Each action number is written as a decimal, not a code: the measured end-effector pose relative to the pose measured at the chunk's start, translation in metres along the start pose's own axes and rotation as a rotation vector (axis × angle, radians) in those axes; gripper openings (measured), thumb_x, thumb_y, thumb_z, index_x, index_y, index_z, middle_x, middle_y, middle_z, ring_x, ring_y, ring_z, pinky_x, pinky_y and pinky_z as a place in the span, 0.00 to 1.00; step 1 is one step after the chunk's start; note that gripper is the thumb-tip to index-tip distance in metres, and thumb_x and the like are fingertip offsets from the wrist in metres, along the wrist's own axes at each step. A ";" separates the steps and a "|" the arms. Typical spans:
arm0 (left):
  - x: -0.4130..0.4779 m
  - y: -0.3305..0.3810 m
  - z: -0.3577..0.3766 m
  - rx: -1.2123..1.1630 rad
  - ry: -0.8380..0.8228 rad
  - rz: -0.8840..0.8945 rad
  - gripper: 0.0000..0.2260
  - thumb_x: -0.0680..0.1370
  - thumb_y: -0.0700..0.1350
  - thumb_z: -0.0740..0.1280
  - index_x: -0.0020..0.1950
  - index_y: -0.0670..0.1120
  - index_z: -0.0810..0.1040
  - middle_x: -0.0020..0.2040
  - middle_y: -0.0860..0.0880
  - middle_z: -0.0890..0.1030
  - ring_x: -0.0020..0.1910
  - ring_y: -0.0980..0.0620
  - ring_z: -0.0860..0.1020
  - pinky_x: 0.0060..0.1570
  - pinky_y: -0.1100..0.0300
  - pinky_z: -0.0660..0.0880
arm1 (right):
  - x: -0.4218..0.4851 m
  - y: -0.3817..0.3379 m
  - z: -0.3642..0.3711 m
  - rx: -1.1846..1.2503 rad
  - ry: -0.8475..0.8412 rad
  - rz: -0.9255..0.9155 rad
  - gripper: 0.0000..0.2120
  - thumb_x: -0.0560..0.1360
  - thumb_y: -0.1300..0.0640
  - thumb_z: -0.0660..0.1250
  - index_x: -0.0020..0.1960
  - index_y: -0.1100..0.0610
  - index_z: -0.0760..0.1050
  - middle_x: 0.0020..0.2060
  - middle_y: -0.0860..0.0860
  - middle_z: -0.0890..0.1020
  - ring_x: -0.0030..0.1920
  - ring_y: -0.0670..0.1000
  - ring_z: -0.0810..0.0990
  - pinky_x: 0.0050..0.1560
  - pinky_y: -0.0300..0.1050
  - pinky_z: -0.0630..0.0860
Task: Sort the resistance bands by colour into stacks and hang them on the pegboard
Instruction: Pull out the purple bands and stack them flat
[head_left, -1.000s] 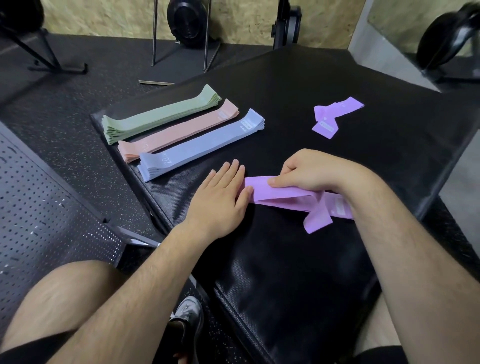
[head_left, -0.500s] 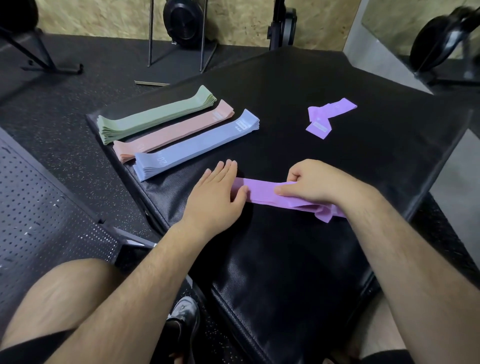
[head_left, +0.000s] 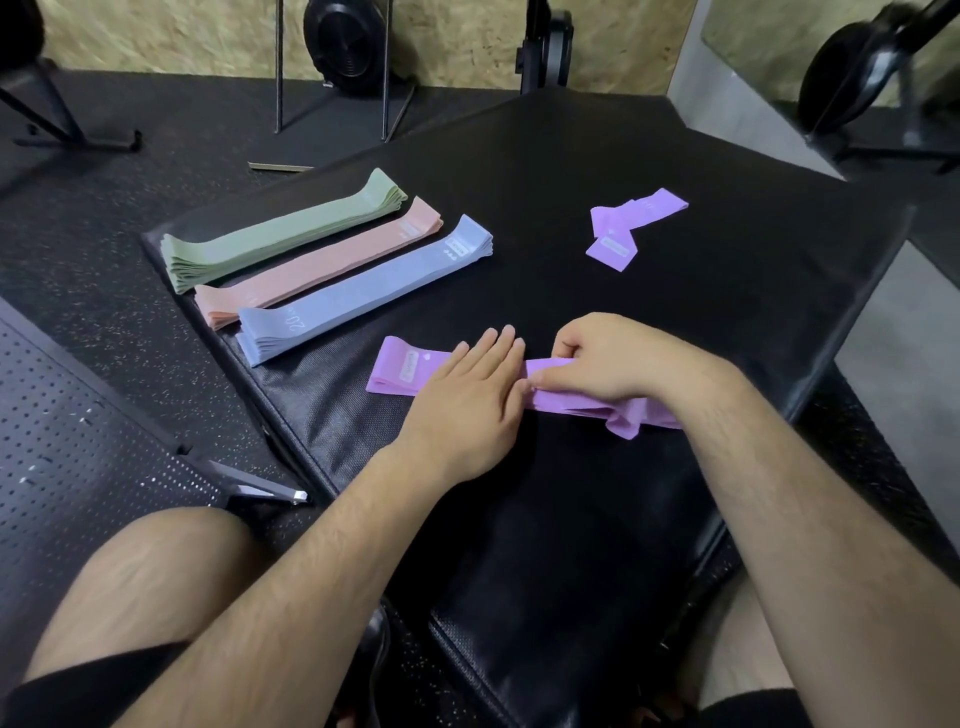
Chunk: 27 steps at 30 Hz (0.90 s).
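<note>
Here, white print reading "20" marks the near end of the blue band stack (head_left: 363, 291). The small white labels on its far end, on the pink band stack (head_left: 322, 265) and on the purple band stack (head_left: 400, 366) are too small to read. The purple band stack lies flat on the black padded mat (head_left: 675, 291), just in front of the blue one. The left hand (head_left: 467, 405) rests on it palm down, fingers straight and together. The right hand (head_left: 613, 364) pinches it between thumb and curled fingers; beyond this hand the material bunches into folds. The green band stack (head_left: 280, 234) and the pink and blue stacks lie parallel, side by side, at the mat's left corner. Two loose purple bands (head_left: 631, 221) lie folded, well apart, toward the far right. A black perforated pegboard (head_left: 78, 441) lies at lower left on the speckled rubber floor (head_left: 104, 291). The mat's cover shows a fine woven grain.
</note>
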<state>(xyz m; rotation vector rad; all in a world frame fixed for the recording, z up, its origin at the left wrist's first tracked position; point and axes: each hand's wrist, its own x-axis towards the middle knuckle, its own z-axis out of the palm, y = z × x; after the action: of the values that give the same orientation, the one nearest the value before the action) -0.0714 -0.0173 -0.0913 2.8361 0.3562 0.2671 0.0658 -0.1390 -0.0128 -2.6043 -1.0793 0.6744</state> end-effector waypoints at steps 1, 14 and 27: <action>0.000 0.000 -0.001 -0.007 -0.006 -0.003 0.25 0.86 0.54 0.47 0.82 0.48 0.52 0.82 0.52 0.49 0.80 0.56 0.45 0.78 0.59 0.40 | -0.001 0.002 -0.002 -0.006 -0.010 0.002 0.16 0.74 0.41 0.71 0.41 0.53 0.78 0.36 0.49 0.80 0.36 0.52 0.79 0.38 0.45 0.72; -0.001 0.004 -0.004 -0.030 -0.018 -0.032 0.26 0.85 0.56 0.48 0.82 0.49 0.53 0.82 0.54 0.49 0.80 0.57 0.46 0.77 0.60 0.40 | -0.011 0.023 -0.018 -0.055 0.015 0.033 0.18 0.71 0.39 0.74 0.38 0.53 0.77 0.34 0.49 0.78 0.35 0.50 0.74 0.36 0.45 0.68; 0.007 0.023 -0.014 -0.056 0.064 0.001 0.25 0.82 0.46 0.56 0.81 0.47 0.59 0.81 0.53 0.56 0.80 0.56 0.50 0.77 0.61 0.40 | -0.021 0.040 -0.011 -0.069 0.062 0.090 0.18 0.70 0.39 0.76 0.42 0.53 0.79 0.38 0.48 0.81 0.38 0.49 0.78 0.37 0.44 0.72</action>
<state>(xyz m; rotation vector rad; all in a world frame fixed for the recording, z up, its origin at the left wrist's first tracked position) -0.0623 -0.0332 -0.0708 2.7775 0.3542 0.3624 0.0827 -0.1823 -0.0118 -2.7276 -0.9891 0.5817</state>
